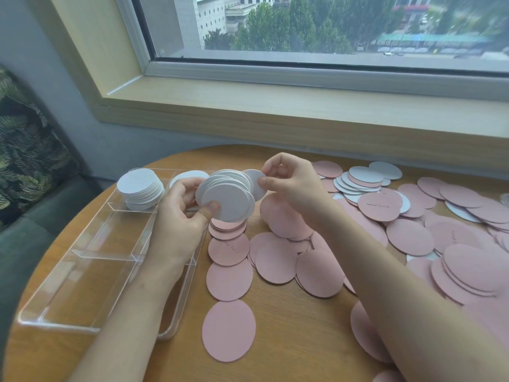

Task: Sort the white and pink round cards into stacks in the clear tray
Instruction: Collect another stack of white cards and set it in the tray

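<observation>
Two hands work together above the near edge of the clear tray [91,274], which sits on the round desk [289,340] and serves as our landmark. Our left hand [181,216] is curled round a fanned bundle of white cards [225,199], thumb pressed on the front face, the bundle standing nearly on edge just right of the tray's right wall. Our right hand [289,180] pinches a single white card [254,183] between thumb and fingertips and holds it against the back of that bundle, so both hands are occupied. One finished white stack [140,188] already stands in the tray's far left compartment, and another white card shows in the far compartment beside it; the near compartments look bare. Pink cards [275,257] lie scattered and loosely heaped across the desk to the right of the tray, with a mixed white-and-pink heap [363,183] farther right still. We judge the coming move turns on this: the tray lies left of and below the bundle, so the left hand is the nearer one to lower it in, faces flat.
</observation>
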A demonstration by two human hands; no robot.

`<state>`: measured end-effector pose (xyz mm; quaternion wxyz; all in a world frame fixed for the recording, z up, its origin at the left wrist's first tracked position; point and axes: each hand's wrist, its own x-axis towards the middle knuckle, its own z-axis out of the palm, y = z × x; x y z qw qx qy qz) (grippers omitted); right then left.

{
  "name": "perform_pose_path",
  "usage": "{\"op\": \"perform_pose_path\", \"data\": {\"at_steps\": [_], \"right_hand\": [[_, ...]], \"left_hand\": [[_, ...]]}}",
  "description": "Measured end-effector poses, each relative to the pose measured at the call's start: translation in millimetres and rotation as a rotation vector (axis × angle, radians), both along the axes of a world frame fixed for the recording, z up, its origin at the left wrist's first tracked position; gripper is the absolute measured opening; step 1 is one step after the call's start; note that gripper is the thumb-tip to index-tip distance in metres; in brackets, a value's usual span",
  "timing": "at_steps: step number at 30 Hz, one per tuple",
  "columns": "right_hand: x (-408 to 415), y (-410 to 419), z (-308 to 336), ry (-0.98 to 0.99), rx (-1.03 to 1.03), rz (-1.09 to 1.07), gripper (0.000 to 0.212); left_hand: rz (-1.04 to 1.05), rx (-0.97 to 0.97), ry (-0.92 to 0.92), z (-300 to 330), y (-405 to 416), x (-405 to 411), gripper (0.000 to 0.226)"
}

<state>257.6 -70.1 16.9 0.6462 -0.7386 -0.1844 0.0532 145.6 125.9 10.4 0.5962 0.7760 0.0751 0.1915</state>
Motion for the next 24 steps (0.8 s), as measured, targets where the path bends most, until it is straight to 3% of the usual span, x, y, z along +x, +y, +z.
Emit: {"op": "perform_pose_path", "data": {"at_steps": [6,12,21,24], "right_hand": [[-6,-2,10,0.065,0.175,0.101,0.013],[-11,1,12,0.109,0.188,0.234,0.009],[-24,13,16,-0.055,-0.163,0.378,0.05],[-25,13,14,-0.08,-0.184,0.349,0.051]], "left_hand": [[-0.006,0.015,0.023,-2,1,1,0.034],[0.034,-0.036,0.035,-2,1,0,0.032],[0.016,0.002,0.048,-4,1,1,0.03],[-0.006,0.027,0.046,-4,-1,1,0.032]]}}
